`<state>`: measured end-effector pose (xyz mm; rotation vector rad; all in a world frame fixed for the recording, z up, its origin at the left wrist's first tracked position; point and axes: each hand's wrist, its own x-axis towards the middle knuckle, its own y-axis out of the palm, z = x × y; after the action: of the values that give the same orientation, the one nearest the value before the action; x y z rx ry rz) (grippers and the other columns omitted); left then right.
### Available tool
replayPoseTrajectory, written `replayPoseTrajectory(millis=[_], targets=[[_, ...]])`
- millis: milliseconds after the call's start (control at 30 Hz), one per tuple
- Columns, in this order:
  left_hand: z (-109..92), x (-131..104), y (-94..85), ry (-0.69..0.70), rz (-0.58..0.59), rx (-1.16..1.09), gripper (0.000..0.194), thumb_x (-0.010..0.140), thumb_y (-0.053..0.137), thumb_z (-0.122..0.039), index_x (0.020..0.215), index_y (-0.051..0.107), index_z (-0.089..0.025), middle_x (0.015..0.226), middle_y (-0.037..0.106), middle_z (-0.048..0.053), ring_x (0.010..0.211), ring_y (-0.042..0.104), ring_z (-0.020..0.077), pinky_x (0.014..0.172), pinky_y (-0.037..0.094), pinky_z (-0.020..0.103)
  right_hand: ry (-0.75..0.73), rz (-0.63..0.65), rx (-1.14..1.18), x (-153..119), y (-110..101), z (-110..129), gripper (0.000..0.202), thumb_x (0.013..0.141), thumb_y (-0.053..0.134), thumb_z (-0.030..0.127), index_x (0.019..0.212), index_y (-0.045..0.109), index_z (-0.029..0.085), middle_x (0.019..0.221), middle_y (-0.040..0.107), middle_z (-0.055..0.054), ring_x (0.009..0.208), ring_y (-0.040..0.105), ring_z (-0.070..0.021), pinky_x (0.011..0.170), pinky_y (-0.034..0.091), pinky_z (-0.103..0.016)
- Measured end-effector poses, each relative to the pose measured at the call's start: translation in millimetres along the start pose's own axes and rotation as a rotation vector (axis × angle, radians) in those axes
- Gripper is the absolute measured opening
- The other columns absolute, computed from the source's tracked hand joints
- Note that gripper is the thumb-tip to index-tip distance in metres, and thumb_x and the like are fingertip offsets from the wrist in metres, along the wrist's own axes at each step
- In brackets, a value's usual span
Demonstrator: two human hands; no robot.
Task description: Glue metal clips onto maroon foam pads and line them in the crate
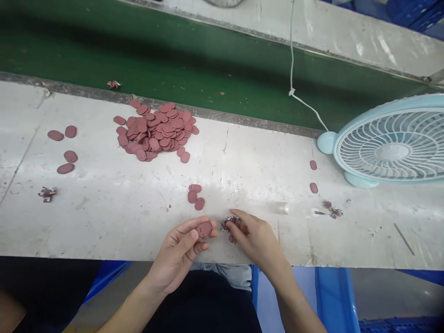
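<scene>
My left hand point(180, 247) pinches a flat oval dark-red disc point(204, 229) between thumb and fingers, just above the table's front edge. Small dark marks show on the disc's face. To its right, my right hand point(255, 236) reaches down with bent fingers onto a small heap of tiny brown-and-white pieces point(228, 225). The thumb and forefinger are at the heap, and what lies between them is too small to make out. Three similar oval discs point(192, 196) lie just beyond my left hand.
A large pile of red oval discs point(156, 132) lies at the back left, with several loose ones point(65, 168) farther left. A light-blue fan point(391, 150) stands at the right, its white cord crossing the green channel point(208, 83). More tiny pieces point(335, 212) lie near it.
</scene>
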<state>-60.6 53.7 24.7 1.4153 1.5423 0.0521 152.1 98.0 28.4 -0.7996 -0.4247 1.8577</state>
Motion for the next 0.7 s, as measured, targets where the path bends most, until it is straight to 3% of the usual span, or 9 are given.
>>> replayPoseTrajectory(millis=[67, 200, 333, 400, 467, 567, 700], targets=[[-0.8, -2.0, 2.5, -0.008, 0.004, 0.008, 0.029, 0.088, 0.073, -0.029, 0.115, 0.076, -0.019, 0.117, 0.078, 0.011, 0.103, 0.073, 0.0206, 0.074, 0.061, 0.018, -0.004, 0.029, -0.127, 8.0, -1.1, 3.7, 0.020, 0.097, 0.055, 0.032, 0.114, 0.065, 0.026, 0.073, 0.071, 0.002, 0.068, 0.065, -0.0182, 0.067, 0.046, -0.031], [-3.6, -4.2, 4.3, -0.018, -0.023, 0.021, 0.029, 0.086, 0.076, -0.029, 0.114, 0.077, -0.019, 0.117, 0.078, 0.011, 0.103, 0.074, 0.0208, 0.073, 0.061, 0.018, 0.015, 0.018, -0.155, 13.5, -10.6, 7.8, 0.007, 0.095, 0.056, 0.027, 0.094, 0.062, 0.026, 0.062, 0.067, 0.007, 0.059, 0.062, -0.0155, 0.058, 0.039, -0.027], [-4.4, -4.7, 4.7, -0.011, -0.036, 0.018, 0.030, 0.085, 0.076, -0.029, 0.113, 0.077, -0.019, 0.116, 0.078, 0.012, 0.102, 0.074, 0.0208, 0.071, 0.060, 0.017, 0.053, -0.044, -0.196, 12.8, -20.4, 7.1, 0.014, 0.090, 0.060, 0.028, 0.078, 0.057, 0.023, 0.057, 0.060, 0.005, 0.052, 0.054, -0.0151, 0.053, 0.032, -0.028], [-3.8, -4.9, 6.3, -0.007, -0.012, 0.021, 0.029, 0.087, 0.075, -0.028, 0.114, 0.076, -0.019, 0.116, 0.078, 0.012, 0.103, 0.074, 0.0203, 0.071, 0.059, 0.017, 0.062, -0.068, -0.199, 8.5, -24.4, 6.3, 0.012, 0.091, 0.057, 0.025, 0.080, 0.058, 0.023, 0.060, 0.062, 0.004, 0.054, 0.055, -0.0156, 0.054, 0.034, -0.029], [-2.4, -4.9, 9.0, -0.004, 0.026, 0.029, 0.027, 0.089, 0.072, -0.027, 0.115, 0.076, -0.020, 0.117, 0.077, 0.011, 0.104, 0.073, 0.0197, 0.072, 0.059, 0.017, 0.078, -0.102, -0.070, -1.0, -27.9, 6.5, 0.007, 0.094, 0.057, 0.027, 0.096, 0.063, 0.024, 0.076, 0.070, 0.000, 0.064, 0.064, -0.0174, 0.059, 0.044, -0.030], [0.8, -4.9, 14.4, 0.007, 0.092, 0.058, 0.025, 0.090, 0.071, -0.025, 0.115, 0.076, -0.022, 0.119, 0.077, 0.010, 0.103, 0.074, 0.0195, 0.073, 0.059, 0.018, 0.094, -0.095, 0.394, -22.8, -29.8, 10.4, 0.031, 0.093, 0.065, 0.033, 0.123, 0.062, 0.027, 0.104, 0.076, -0.005, 0.091, 0.073, -0.0212, 0.077, 0.058, -0.034], [6.5, -4.8, 20.0, 0.047, 0.135, 0.127, 0.025, 0.087, 0.074, -0.023, 0.112, 0.077, -0.023, 0.118, 0.078, 0.009, 0.103, 0.073, 0.0211, 0.075, 0.059, 0.021, 0.021, -0.012, 0.798, -47.2, -22.1, 24.0, 0.020, 0.092, 0.069, 0.024, 0.109, 0.074, 0.031, 0.110, 0.077, -0.004, 0.103, 0.073, -0.0216, 0.092, 0.061, -0.036]])
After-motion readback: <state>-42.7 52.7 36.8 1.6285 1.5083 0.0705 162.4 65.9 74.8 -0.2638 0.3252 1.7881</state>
